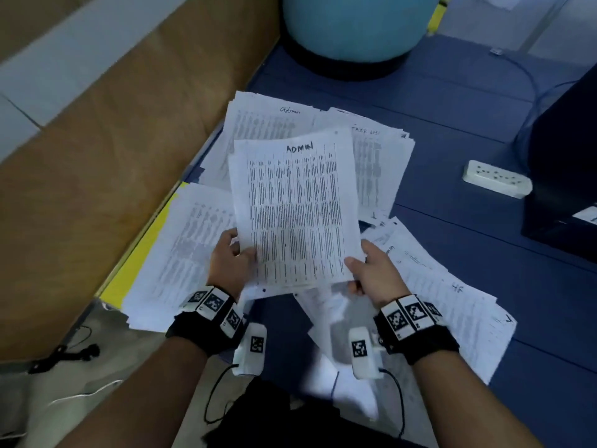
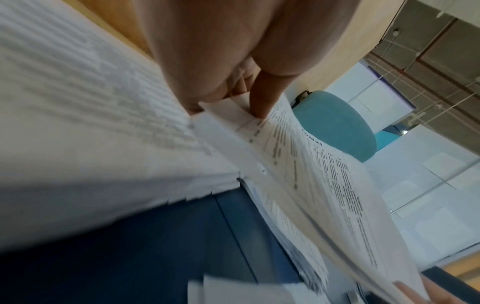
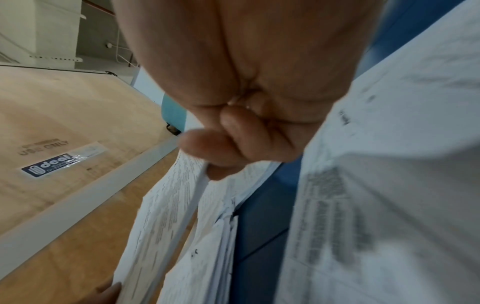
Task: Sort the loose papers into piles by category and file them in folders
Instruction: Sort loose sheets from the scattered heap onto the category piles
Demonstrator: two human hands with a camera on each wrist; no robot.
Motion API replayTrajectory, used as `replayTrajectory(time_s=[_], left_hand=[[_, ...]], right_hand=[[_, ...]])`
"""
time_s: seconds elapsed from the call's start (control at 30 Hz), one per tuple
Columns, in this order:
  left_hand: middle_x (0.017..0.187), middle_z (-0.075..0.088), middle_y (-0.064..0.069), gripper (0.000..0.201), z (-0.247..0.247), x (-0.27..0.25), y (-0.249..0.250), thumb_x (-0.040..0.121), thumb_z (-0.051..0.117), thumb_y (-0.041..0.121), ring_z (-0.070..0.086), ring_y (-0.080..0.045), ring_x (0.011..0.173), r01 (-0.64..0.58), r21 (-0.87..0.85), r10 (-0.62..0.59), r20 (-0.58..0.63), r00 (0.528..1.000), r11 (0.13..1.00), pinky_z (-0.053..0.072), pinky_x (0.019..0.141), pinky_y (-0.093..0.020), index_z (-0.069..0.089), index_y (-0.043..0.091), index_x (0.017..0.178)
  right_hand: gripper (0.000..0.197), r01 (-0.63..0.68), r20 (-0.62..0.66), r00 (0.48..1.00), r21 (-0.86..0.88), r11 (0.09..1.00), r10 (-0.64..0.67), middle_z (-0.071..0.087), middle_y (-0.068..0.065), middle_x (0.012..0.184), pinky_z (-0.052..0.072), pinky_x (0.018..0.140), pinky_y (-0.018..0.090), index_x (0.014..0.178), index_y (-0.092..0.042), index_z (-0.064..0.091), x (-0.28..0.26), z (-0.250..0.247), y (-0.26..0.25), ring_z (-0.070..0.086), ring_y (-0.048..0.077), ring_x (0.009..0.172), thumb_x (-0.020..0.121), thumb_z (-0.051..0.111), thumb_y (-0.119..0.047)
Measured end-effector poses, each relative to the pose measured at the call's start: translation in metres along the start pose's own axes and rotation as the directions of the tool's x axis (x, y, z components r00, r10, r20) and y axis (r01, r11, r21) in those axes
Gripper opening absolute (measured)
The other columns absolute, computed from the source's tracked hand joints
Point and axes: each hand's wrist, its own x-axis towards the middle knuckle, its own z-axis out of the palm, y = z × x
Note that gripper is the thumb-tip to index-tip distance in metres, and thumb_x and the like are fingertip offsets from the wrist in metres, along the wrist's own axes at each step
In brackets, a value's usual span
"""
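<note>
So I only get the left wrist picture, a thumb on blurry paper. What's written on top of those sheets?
Observer: The held sheets have "ADMIN" handwritten at the top.
Visitor: Is there a matching pile?
Observer: Yes, the far pile behind them is marked "Admin" too.
Visitor: Any folders there?
Observer: Only a yellow edge, perhaps a folder, showing under the left pile.
</note>
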Motion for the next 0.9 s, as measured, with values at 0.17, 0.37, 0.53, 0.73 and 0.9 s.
replayTrajectory(time_s=[0.17,0.37,0.53,0.73,0.9], left_hand=[[0.098,0.058,-0.004,0.031,-0.038,0.044,0.016,0.097,0.049,0.005,0.064,-0.022,0.079,0.021,-0.150,-0.017,0.025,1.000,0.989,0.056,0.065,-0.037,0.044,0.023,0.123],[0.106,0.065,-0.008,0.031,-0.075,0.078,0.014,0.097,0.047,0.001,0.066,-0.025,0.078,0.031,-0.110,-0.024,0.065,0.998,0.993,0.052,0.065,-0.035,0.044,0.019,0.122],[0.103,0.066,-0.007,0.030,-0.084,0.086,0.012,0.097,0.047,0.001,0.066,-0.021,0.078,0.033,-0.063,-0.027,0.093,0.995,0.997,0.051,0.062,-0.030,0.048,0.018,0.121],[0.101,0.067,-0.004,0.025,-0.066,0.079,0.013,0.096,0.048,0.001,0.067,-0.019,0.078,-0.012,0.013,0.009,0.179,0.984,1.000,0.050,0.062,-0.027,0.053,0.017,0.114],[0.094,0.065,-0.003,0.029,-0.014,0.059,0.022,0.093,0.047,-0.004,0.066,-0.014,0.071,-0.059,0.009,0.053,0.323,0.945,0.998,0.050,0.062,-0.026,0.055,0.023,0.099]], right_hand=[[0.028,0.027,-0.133,0.991,0.031,0.999,-0.022,0.051,0.003,0.079,0.040,0.045,0.023,0.122,-0.028,0.042,0.061,0.043,-0.046,0.044,0.013,0.048,0.100,0.046,-0.011],[0.044,-0.075,-0.160,0.985,-0.042,0.996,0.067,0.044,0.007,0.074,0.034,0.045,0.026,0.141,-0.010,0.035,0.155,0.095,-0.087,0.043,0.017,0.052,0.099,0.037,0.001],[0.030,-0.118,-0.104,0.988,-0.056,0.991,0.111,0.055,0.021,0.115,0.050,0.050,0.020,0.116,-0.021,0.034,0.194,0.127,-0.089,0.063,0.027,0.080,0.095,0.046,-0.002],[0.040,-0.126,-0.182,0.975,0.027,0.992,0.128,0.061,0.015,0.088,0.041,0.044,0.026,0.131,-0.010,0.040,0.163,0.112,-0.082,0.053,0.020,0.048,0.099,0.051,-0.029],[0.019,-0.055,-0.248,0.968,-0.063,0.996,0.038,0.062,0.006,0.089,0.043,0.049,0.026,0.095,-0.015,0.053,0.106,0.042,-0.057,0.055,0.017,0.053,0.097,0.056,-0.033]])
